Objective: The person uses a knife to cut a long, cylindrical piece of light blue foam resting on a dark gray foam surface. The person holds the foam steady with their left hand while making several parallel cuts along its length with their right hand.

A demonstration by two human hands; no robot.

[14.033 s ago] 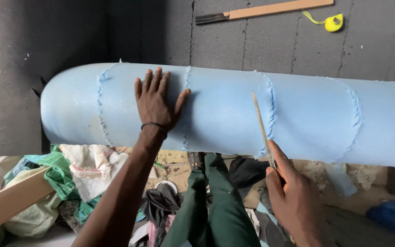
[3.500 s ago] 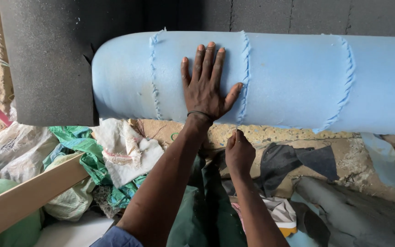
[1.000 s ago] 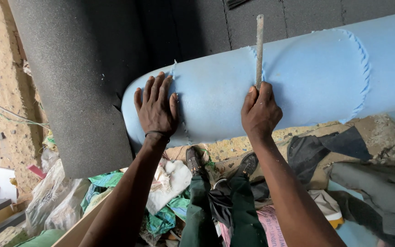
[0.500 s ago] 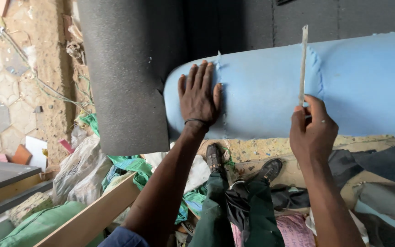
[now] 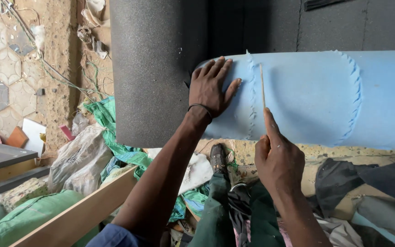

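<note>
Your bench: dark grey work surface [image 5: 161,68]. Lying on it, one light blue foam roll [image 5: 316,96], overhanging the near edge. Your floor [image 5: 60,55] below: green sacking [image 5: 115,146], pale bags [image 5: 81,158], dark fabric scraps [image 5: 357,178], a wooden plank [image 5: 78,215].

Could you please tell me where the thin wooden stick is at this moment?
In the head view the thin wooden stick stands upright right of centre, pinched in the right hand against the blue foam roll, right of the flat left hand.
</note>
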